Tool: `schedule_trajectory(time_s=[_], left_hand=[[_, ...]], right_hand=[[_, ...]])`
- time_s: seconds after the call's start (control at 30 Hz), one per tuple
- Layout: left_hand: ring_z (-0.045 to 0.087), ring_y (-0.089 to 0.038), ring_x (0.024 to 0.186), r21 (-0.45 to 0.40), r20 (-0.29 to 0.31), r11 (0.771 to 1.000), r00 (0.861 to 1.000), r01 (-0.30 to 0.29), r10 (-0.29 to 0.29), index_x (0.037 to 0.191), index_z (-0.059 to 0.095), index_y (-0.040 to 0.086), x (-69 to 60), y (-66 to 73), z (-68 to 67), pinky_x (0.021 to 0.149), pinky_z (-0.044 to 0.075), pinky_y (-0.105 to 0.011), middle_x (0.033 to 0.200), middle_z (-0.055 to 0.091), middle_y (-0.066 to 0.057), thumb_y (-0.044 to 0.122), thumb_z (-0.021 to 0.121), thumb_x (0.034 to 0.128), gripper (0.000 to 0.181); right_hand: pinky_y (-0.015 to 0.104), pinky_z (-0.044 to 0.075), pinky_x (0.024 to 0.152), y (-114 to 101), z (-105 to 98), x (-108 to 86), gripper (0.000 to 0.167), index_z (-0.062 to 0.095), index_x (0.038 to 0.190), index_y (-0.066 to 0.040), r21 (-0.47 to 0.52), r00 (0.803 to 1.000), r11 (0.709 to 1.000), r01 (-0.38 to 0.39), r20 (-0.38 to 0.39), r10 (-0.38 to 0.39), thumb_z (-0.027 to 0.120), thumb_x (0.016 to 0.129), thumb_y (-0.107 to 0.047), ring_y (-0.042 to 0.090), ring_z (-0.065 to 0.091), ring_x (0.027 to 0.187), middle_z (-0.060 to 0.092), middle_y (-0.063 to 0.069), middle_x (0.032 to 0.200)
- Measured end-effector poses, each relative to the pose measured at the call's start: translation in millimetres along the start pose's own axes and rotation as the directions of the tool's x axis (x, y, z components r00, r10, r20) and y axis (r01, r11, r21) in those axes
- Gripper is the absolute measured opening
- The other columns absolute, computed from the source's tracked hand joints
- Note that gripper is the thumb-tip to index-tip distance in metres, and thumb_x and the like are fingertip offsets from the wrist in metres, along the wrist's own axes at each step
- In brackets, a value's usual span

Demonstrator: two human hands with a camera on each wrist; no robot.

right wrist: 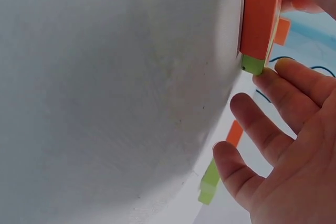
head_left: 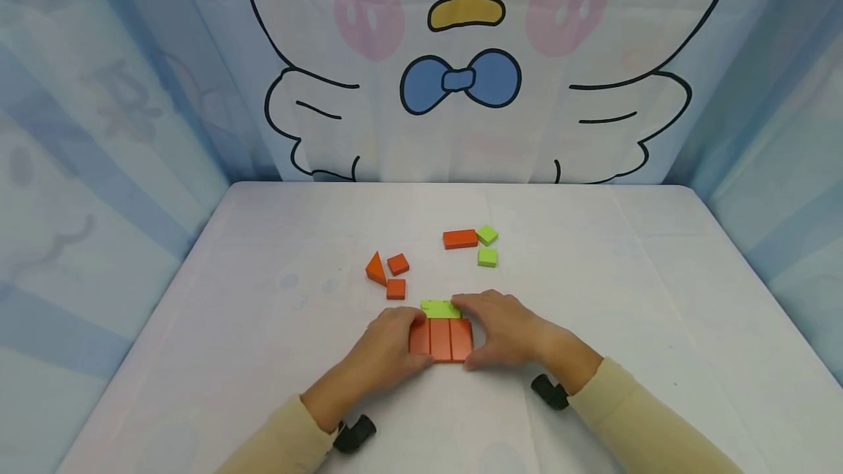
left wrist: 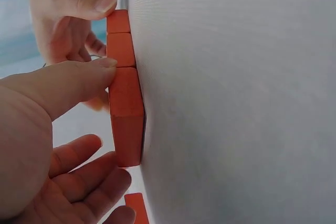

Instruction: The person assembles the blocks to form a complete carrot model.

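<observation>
Three orange rectangular blocks (head_left: 440, 342) lie side by side on the white table, and a light green piece (head_left: 435, 309) adjoins their far ends. My left hand (head_left: 387, 346) holds the row from the left, its thumb on the near side and a finger by the far left corner. On the right, my right hand (head_left: 506, 329) spans the row, thumb at the near right corner and index finger at the green piece. In the right wrist view that fingertip touches the green end (right wrist: 253, 65). The left wrist view shows the orange near faces (left wrist: 121, 50) flush together.
Left of the far side lie an orange triangular block (head_left: 375, 270) and two small orange blocks, one nearer (head_left: 396, 289). Farther back are an orange rectangular block (head_left: 459, 239) and two small green blocks, one nearer (head_left: 487, 257). A printed curtain (head_left: 461, 145) hangs behind the table.
</observation>
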State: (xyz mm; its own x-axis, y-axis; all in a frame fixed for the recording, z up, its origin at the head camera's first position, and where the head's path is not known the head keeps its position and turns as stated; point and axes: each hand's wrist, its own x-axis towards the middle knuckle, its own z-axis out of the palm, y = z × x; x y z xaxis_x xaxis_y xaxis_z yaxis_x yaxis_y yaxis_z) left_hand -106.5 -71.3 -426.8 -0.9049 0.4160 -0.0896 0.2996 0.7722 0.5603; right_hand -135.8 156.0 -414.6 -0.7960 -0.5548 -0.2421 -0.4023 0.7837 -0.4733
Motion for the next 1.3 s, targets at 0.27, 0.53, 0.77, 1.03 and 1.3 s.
schedule_trajectory(time_s=[0.27, 0.53, 0.77, 1.03, 1.3], left_hand=[[0.052, -0.028, 0.119, 0.051, -0.015, 0.999, 1.0, 0.018, -0.017, 0.13, 0.059, 0.004, -6.1, -0.6, -6.9, 0.1, 0.045, -0.047, 0.127, 0.061, -0.008, 0.031, 0.084, 0.0816, 0.061], [0.053, -0.029, 0.121, 0.009, 0.055, 1.0, 0.998, 0.03, -0.03, 0.129, 0.06, 0.003, -20.5, -6.6, -16.5, 0.102, 0.043, -0.049, 0.126, 0.062, -0.008, 0.027, 0.083, 0.0841, 0.056], [0.053, -0.023, 0.12, -0.087, 0.096, 0.996, 0.995, -0.011, 0.02, 0.127, 0.063, 0.007, -14.0, -16.8, -17.9, 0.101, 0.044, -0.045, 0.122, 0.062, -0.001, 0.018, 0.078, 0.0884, 0.042], [0.055, -0.019, 0.112, -0.02, 0.057, 0.997, 0.996, -0.071, 0.072, 0.119, 0.068, 0.009, -8.2, -17.7, -15.8, 0.097, 0.047, -0.04, 0.112, 0.065, 0.004, 0.012, 0.076, 0.0896, 0.031], [0.056, -0.018, 0.111, -0.032, 0.058, 0.998, 0.997, -0.058, 0.059, 0.118, 0.068, 0.01, -6.5, -18.7, -16.3, 0.096, 0.047, -0.04, 0.111, 0.065, 0.006, 0.011, 0.076, 0.0897, 0.029]], right_hand=[[0.052, 0.038, 0.106, 3.2, -1.8, -1.2, 0.088, 0.043, 0.151, -0.011, 0.015, 1.0, 1.0, 0.001, -0.004, 0.0, 0.084, 0.078, -0.039, 0.028, 0.042, 0.134, 0.049, 0.003, 0.148], [0.052, 0.035, 0.11, 15.8, -19.9, -1.4, 0.072, 0.045, 0.148, -0.004, 0.034, 0.99, 0.999, -0.003, -0.141, 0.008, 0.075, 0.089, -0.034, 0.034, 0.042, 0.136, 0.048, 0.012, 0.148], [0.056, 0.036, 0.108, 37.9, -39.3, 11.8, 0.06, 0.048, 0.145, -0.001, 0.067, 0.957, 0.987, -0.146, -0.244, 0.158, 0.069, 0.095, -0.026, 0.04, 0.048, 0.13, 0.049, 0.021, 0.145], [0.055, 0.04, 0.105, 57.1, -42.3, 31.7, 0.055, 0.048, 0.145, -0.002, 0.103, 0.922, 0.951, -0.292, -0.235, 0.309, 0.064, 0.098, -0.026, 0.037, 0.052, 0.125, 0.052, 0.02, 0.142], [0.054, 0.038, 0.107, 57.1, -41.2, 46.1, 0.052, 0.049, 0.143, -0.001, 0.183, 0.914, 0.938, -0.294, -0.232, 0.332, 0.063, 0.099, -0.025, 0.037, 0.05, 0.126, 0.052, 0.02, 0.141]])
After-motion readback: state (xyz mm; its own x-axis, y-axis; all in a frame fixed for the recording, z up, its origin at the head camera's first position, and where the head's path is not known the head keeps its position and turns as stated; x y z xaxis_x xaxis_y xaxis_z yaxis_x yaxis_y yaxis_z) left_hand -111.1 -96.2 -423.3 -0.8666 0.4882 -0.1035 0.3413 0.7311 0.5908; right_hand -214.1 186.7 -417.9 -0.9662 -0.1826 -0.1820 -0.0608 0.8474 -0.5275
